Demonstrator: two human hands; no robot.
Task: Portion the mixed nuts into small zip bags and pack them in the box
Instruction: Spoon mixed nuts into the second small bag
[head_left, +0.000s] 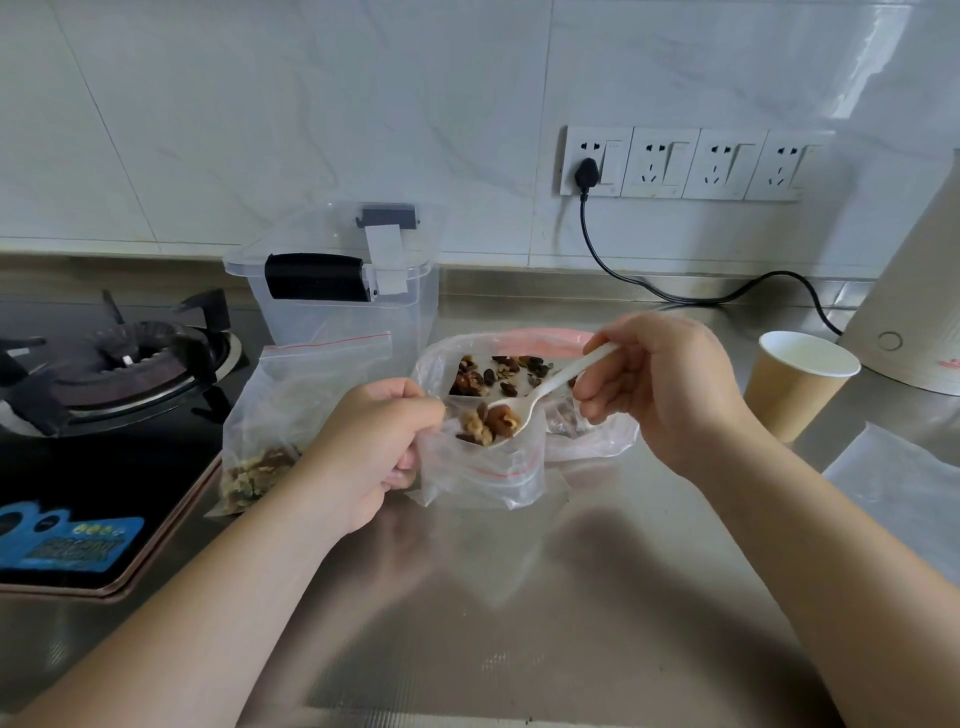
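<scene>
At frame centre, the left hand (371, 457) pinches the small zip bag (483, 467) open; the right hand (660, 384) grips a loaded white plastic spoon (545, 389). If the floppy mouth sags, nuts could spill onto the steel counter (519, 597).

White spoon (558, 378), brown nuts (491, 422), red-striped clear bag (493, 467), tan cup (789, 389).

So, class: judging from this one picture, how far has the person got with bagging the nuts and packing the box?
Done: one filled zip bag lies by the stove. In hand: the left hand holds a second small bag open while the right hand tips a loaded white spoon into it. Left: nuts remain in the big bag, and the clear box looks closed with no bags visible inside.
</scene>
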